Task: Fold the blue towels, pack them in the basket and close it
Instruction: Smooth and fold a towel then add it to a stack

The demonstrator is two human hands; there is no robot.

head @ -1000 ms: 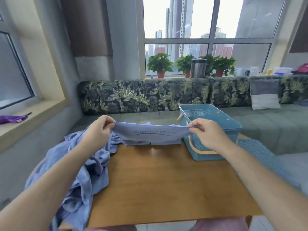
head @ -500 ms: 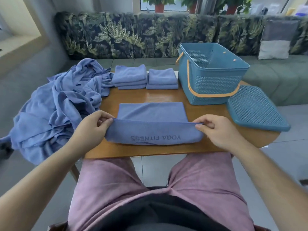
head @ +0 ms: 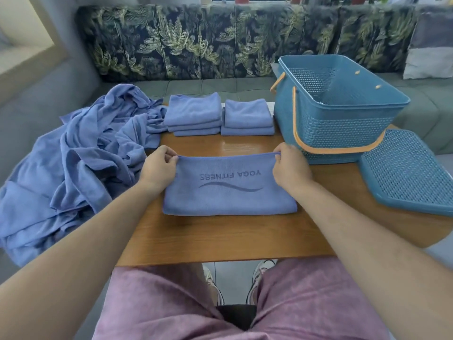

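A blue towel (head: 229,192) printed "YOGA FITNESS" lies folded flat on the wooden table (head: 220,236). My left hand (head: 158,169) pinches its far left corner and my right hand (head: 289,168) pinches its far right corner. Two stacks of folded blue towels (head: 193,114) (head: 247,117) sit at the table's far edge. A pile of unfolded blue towels (head: 73,163) spills over the table's left side. The open blue basket (head: 343,133) with an orange handle stands at the right, empty inside. Its blue lid (head: 407,173) lies flat beside it.
A sofa with leaf-patterned back cushions (head: 196,42) runs behind the table. A grey and white pillow (head: 431,52) leans at the far right. My legs in pink shorts (head: 171,303) are under the table's near edge.
Both hands carried the towel's near edge away from me and laid it over the far edge, so the printed side now faces up. The camera tilted down from the window to the table.
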